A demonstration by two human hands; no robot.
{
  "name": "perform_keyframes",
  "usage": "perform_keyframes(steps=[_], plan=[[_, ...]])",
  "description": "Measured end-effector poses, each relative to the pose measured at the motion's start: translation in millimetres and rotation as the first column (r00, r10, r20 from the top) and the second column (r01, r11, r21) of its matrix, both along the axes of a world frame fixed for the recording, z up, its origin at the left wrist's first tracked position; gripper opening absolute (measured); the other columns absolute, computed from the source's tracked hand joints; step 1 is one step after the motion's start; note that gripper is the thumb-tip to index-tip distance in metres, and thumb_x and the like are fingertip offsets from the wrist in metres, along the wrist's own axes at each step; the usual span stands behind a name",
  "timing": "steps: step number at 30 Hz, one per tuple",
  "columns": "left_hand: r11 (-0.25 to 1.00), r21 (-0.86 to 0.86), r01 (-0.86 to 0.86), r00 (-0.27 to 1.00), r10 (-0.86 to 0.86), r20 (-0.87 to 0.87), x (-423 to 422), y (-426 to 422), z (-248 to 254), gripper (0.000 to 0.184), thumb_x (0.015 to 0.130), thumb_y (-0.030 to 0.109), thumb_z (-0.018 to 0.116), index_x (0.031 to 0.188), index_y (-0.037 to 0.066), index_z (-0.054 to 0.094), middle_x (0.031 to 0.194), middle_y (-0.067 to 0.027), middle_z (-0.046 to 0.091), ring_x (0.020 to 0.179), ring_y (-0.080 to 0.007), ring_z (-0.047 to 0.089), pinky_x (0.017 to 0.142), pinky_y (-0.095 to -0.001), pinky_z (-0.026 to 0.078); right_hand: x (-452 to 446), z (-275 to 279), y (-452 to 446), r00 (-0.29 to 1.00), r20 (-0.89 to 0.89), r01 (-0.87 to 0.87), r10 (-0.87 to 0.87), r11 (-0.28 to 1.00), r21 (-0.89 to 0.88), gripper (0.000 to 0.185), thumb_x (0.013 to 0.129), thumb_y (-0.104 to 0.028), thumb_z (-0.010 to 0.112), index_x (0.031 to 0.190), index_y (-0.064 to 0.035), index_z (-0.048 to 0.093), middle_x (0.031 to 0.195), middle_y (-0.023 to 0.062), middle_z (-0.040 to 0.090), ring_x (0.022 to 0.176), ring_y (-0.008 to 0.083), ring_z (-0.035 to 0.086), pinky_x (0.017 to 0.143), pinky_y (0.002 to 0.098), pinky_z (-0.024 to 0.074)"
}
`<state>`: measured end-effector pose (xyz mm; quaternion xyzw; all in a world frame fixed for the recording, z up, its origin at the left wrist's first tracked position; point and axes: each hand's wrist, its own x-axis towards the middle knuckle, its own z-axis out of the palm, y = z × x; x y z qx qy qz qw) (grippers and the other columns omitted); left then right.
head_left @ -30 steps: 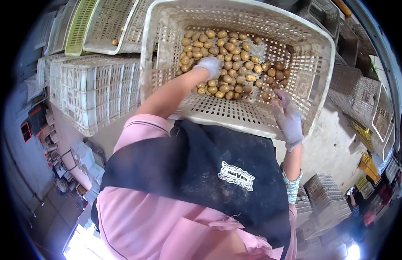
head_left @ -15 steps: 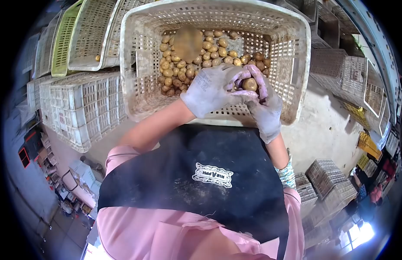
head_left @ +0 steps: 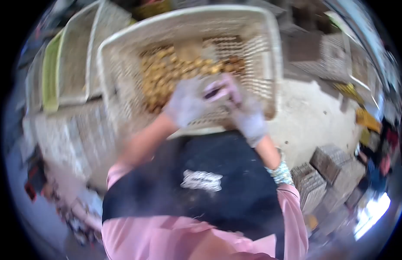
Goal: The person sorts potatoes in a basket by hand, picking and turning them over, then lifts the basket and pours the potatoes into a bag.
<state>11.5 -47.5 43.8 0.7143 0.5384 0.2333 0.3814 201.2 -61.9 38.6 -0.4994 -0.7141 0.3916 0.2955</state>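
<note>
Both my hands wear pale gloves with purple finger parts, and they meet over the near side of a large off-white plastic crate [head_left: 277, 65]. My left hand [head_left: 186, 102] reaches in from the left with its fingers curled towards the other hand. Opposite it, my right hand [head_left: 248, 115] has its fingers bent inward, close against the left fingers. A dark patch shows between the purple fingers; blur hides what is held there. Many small potatoes [head_left: 160, 73] lie on the crate's bottom, mostly left and centre, with darker ones [head_left: 235, 65] at the right.
White and green crates [head_left: 51, 73] lean at the left, above a stacked white crate [head_left: 75, 134]. More crates [head_left: 335, 52] stand at the upper right, and others [head_left: 309, 182] at the lower right. Pale floor [head_left: 305, 117] lies right of the potato crate.
The view has turned and blurred, so the crate and hands appear further left. A potato visible between my hands before can no longer be made out. My hands stay together.
</note>
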Motion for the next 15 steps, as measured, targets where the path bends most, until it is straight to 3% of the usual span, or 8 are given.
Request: perform_keyframes(steps=[3, 4, 5, 6, 9, 10, 13, 15], plan=[[0.982, -0.186, 0.016, 0.996, 0.000, 0.086, 3.0, 2.7, -12.1, 0.029, 0.086, 0.020, 0.067, 0.110, 0.004, 0.068, 0.103, -0.0168, 0.069, 0.090, -0.0306, 0.067, 0.077, -0.0373, 0.052, 17.9, -31.1, -2.7, 0.967, -0.252, -0.071, 0.041, 0.991, -0.114, 0.041, 0.087, -0.015, 0.068, 0.126, -0.0092, 0.057, 0.106, 0.0069, 0.063, 0.093, 0.0189, 0.061, 0.082, 0.0315, 0.0507], [0.879, 0.297, 0.372, 0.894, -0.253, -0.369, -12.3, 5.9, -54.6, 0.025, 0.088, 0.014, 0.064, 0.111, 0.004, 0.069, 0.107, -0.0151, 0.069, 0.093, -0.0263, 0.068, 0.079, -0.0345, 0.053, 29.6, -22.7, 2.0, 0.949, -0.314, -0.106, 0.043, 0.977, -0.187, 0.037, 0.088, -0.017, 0.067, 0.123, -0.0084, 0.057, 0.100, 0.0046, 0.063, 0.088, 0.0146, 0.060, 0.079, 0.0299, 0.0503], [0.999, -0.026, 0.039, 0.943, -0.028, 0.332, -13.5, 1.4, -32.6, 0.026, 0.089, 0.011, 0.063, 0.113, 0.002, 0.067, 0.109, -0.0119, 0.070, 0.093, -0.0201, 0.068, 0.081, -0.0317, 0.054, 46.5, -11.2, 8.1, 0.921, -0.387, -0.154, 0.036, 0.948, -0.279, 0.034, 0.090, -0.018, 0.067, 0.121, -0.0076, 0.058, 0.093, 0.0024, 0.063, 0.083, 0.0103, 0.059, 0.077, 0.0283, 0.0499], [0.889, -0.449, -0.088, 0.911, 0.253, 0.324, -35.5, 5.5, -52.8, 0.028, 0.093, 0.012, 0.061, 0.117, -0.002, 0.063, 0.107, -0.0090, 0.069, 0.093, -0.0152, 0.065, 0.081, -0.0285, 0.054, 70.2, -2.0, 9.2, 0.763, -0.621, -0.311, -0.179, 0.740, -0.596, 0.034, 0.089, -0.017, 0.068, 0.120, -0.0056, 0.059, 0.095, 0.0011, 0.062, 0.082, 0.0092, 0.060, 0.077, 0.0267, 0.0503], [0.834, -0.507, -0.218, 0.787, 0.458, 0.414, -56.7, 18.2, -40.5, 0.030, 0.098, 0.015, 0.057, 0.122, -0.003, 0.058, 0.106, -0.0074, 0.065, 0.090, -0.0112, 0.062, 0.076, -0.0219, 0.049, 214.5, 49.3, 37.1, 0.927, -0.231, 0.128, -0.297, 0.826, -0.549, 0.030, 0.092, -0.016, 0.061, 0.121, -0.0066, 0.060, 0.106, 0.0048, 0.063, 0.089, 0.0152, 0.064, 0.081, 0.0301, 0.0534], [0.850, -0.470, -0.240, 0.797, 0.449, 0.404, -61.6, 22.3, -40.1, 0.030, 0.098, 0.015, 0.056, 0.122, -0.003, 0.058, 0.106, -0.0075, 0.065, 0.091, -0.0114, 0.062, 0.076, -0.0215, 0.049, 292.2, 39.4, 59.9, 0.955, -0.246, 0.163, -0.166, 0.986, -0.035, 0.029, 0.092, -0.017, 0.059, 0.118, -0.0052, 0.061, 0.112, 0.0062, 0.062, 0.096, 0.0204, 0.064, 0.084, 0.0321, 0.0538], [0.879, -0.374, -0.296, 0.844, 0.424, 0.328, -66.1, 18.2, -45.3, 0.028, 0.098, 0.013, 0.056, 0.121, -0.003, 0.058, 0.109, -0.0077, 0.065, 0.099, -0.0132, 0.060, 0.082, -0.0233, 0.047, 535.0, 43.4, 106.5, 0.065, -0.859, 0.770, -0.507, 0.573, -0.280, 0.017, 0.097, -0.021, 0.050, 0.097, -0.0074, 0.059, 0.101, 0.0080, 0.060, 0.093, 0.0217, 0.060, 0.083, 0.0336, 0.0508], [0.940, -0.198, -0.279, 0.938, 0.311, 0.154, -75.1, 13.6, -49.6, 0.028, 0.097, 0.011, 0.055, 0.121, -0.002, 0.058, 0.111, -0.0076, 0.064, 0.104, -0.0146, 0.059, 0.087, -0.0256, 0.046, 527.9, 32.7, 109.7, 0.227, -0.887, 0.801, -0.403, 0.596, -0.066, 0.010, 0.094, -0.011, 0.051, 0.102, -0.0048, 0.052, 0.100, 0.0068, 0.055, 0.095, 0.0242, 0.059, 0.092, 0.0402, 0.0518]])
